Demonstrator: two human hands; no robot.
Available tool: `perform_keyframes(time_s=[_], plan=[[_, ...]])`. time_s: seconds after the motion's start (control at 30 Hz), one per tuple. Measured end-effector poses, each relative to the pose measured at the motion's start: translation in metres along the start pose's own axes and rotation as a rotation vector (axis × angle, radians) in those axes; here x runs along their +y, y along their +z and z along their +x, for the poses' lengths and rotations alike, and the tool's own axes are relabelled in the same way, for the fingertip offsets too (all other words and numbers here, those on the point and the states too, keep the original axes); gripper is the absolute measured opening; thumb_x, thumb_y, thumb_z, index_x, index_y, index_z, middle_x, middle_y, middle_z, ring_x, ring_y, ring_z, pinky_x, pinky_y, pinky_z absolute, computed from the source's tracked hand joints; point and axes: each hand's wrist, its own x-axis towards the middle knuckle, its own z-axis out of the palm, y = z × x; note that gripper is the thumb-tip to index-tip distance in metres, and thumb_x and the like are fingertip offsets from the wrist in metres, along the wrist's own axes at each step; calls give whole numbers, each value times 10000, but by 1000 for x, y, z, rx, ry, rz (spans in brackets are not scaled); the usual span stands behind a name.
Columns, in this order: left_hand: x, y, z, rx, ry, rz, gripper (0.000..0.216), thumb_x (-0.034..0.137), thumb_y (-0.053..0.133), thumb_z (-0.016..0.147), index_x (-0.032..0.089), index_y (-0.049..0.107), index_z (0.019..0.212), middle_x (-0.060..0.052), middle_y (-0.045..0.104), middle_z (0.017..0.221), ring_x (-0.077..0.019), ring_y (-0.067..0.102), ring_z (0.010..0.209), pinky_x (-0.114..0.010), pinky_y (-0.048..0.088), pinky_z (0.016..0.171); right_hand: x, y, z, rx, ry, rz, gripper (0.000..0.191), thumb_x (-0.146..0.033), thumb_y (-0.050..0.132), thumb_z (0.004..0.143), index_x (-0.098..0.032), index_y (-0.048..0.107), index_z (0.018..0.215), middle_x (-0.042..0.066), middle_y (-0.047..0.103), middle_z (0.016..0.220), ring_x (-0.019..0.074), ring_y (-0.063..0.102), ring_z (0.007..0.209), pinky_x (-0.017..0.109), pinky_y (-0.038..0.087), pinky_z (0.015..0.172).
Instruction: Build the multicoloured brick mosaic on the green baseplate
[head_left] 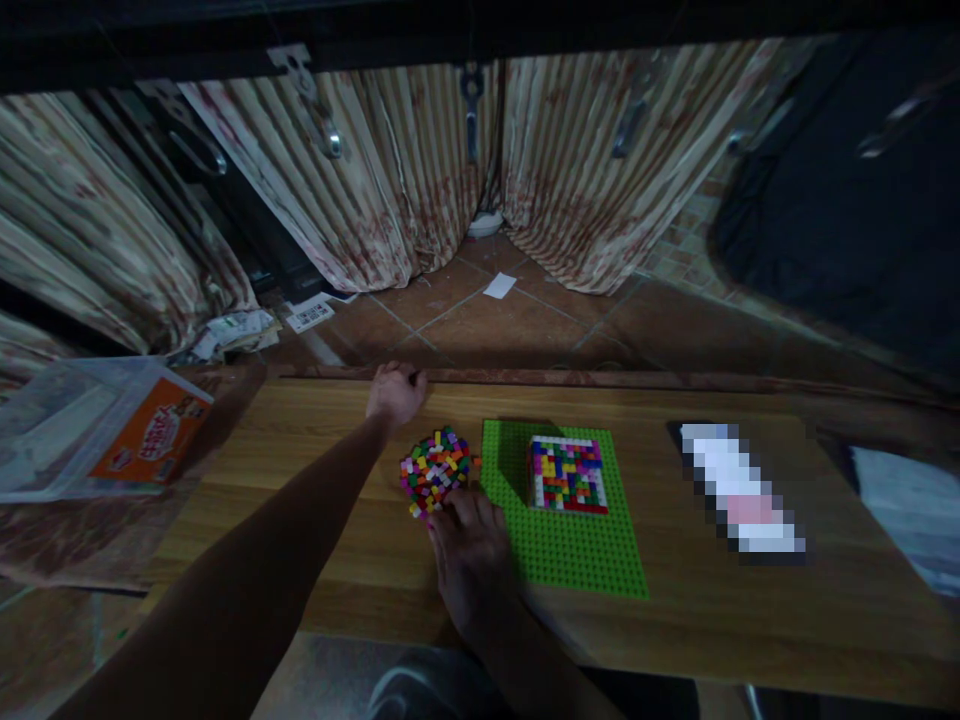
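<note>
My left hand [397,395] rests at the table's far edge with its fingers curled closed. A small dark spot shows by its thumb, and what it holds, if anything, is hidden. A heap of small multicoloured toy bricks [435,468] lies between my arms. My right hand [476,555] reaches into the heap's near side, fingers bent together and fingertips among the bricks; any brick pinched there is too small to make out. Right of the heap lies a green studded baseplate [570,555], partly beside my right hand. On it stands a raised block built of mixed-colour bricks [568,474] with a partly white border.
A pixelated phone-like object [739,490] lies at the right of the wooden table [840,620]. White paper [911,510] is at the right edge. A clear plastic bin [67,420] with an orange packet [154,432] stands at left. Striped curtains [375,180] hang beyond.
</note>
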Motion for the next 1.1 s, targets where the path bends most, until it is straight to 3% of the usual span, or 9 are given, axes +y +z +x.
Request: perform_keyframes(time_s=[0.27, 0.4, 0.57, 1.1], plan=[[-2, 1, 1, -7, 5, -2, 394, 402, 395, 925, 165, 708, 881, -145, 697, 968, -299, 598, 1034, -428, 432, 987, 5, -14, -7, 81, -2, 260, 172, -120, 468, 988, -162, 635, 985, 67, 674, 824, 192, 611, 762, 304, 509, 696], [-2, -1, 2, -22, 25, 5, 399, 386, 379, 924, 166, 707, 873, -147, 699, 967, -294, 605, 1020, -421, 436, 981, 14, -15, -13, 164, 37, 250, 234, -111, 437, 995, -146, 623, 1133, 74, 691, 840, 195, 612, 733, 308, 509, 654], [0, -3, 1, -29, 28, 31, 406, 387, 372, 923, 163, 707, 876, -153, 701, 989, -300, 611, 1034, -428, 435, 987, 21, -13, -17, 182, 101, 262, 228, -111, 447, 989, -162, 667, 1014, 75, 688, 839, 199, 625, 771, 314, 510, 670], [-2, -1, 1, -20, 11, 41, 418, 413, 367, 933, 172, 705, 883, -144, 703, 987, -298, 602, 1020, -423, 443, 973, 33, 1, -10, 135, 86, 105, 322, -69, 478, 936, -196, 736, 1081, 62, 666, 788, 198, 590, 714, 322, 503, 618]])
